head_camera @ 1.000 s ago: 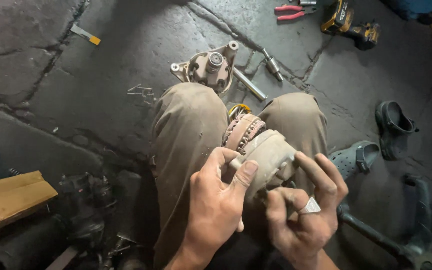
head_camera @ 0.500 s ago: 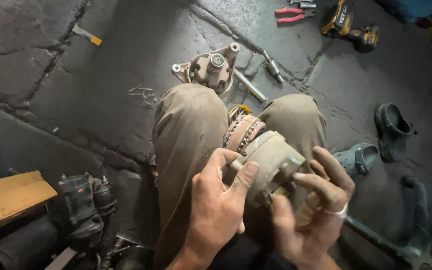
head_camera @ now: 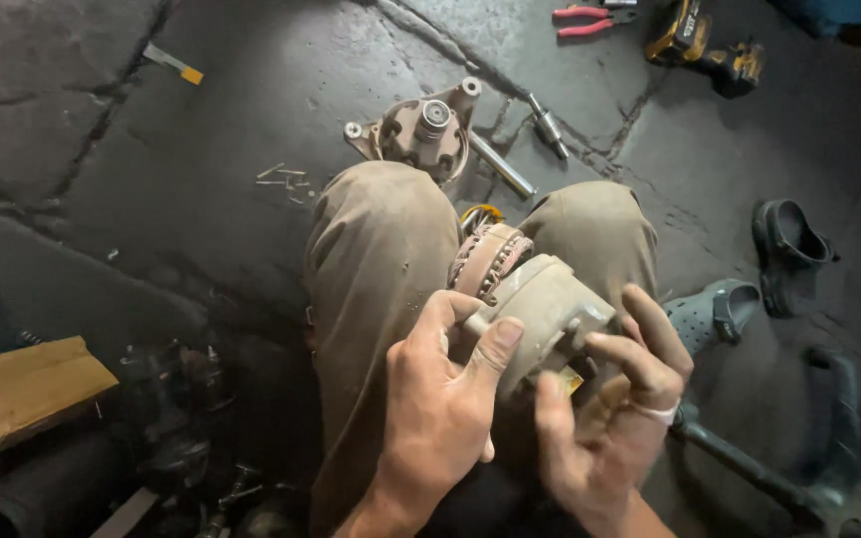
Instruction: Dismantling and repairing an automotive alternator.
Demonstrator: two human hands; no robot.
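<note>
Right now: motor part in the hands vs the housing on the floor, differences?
The motor part rests between the knees, gripped by the left hand and right hand; the floor housing lies untouched. The held part shows copper windings at its far end; the floor housing shows a central hub. Both are dusty tan metal.

At lower centre of the frame, the left hand (head_camera: 440, 399) and right hand (head_camera: 610, 418) clasp a dusty alternator housing (head_camera: 535, 304) resting between the knees, while a detached end cover (head_camera: 421, 130) lies on the cracked floor (head_camera: 151, 199) above.
</note>
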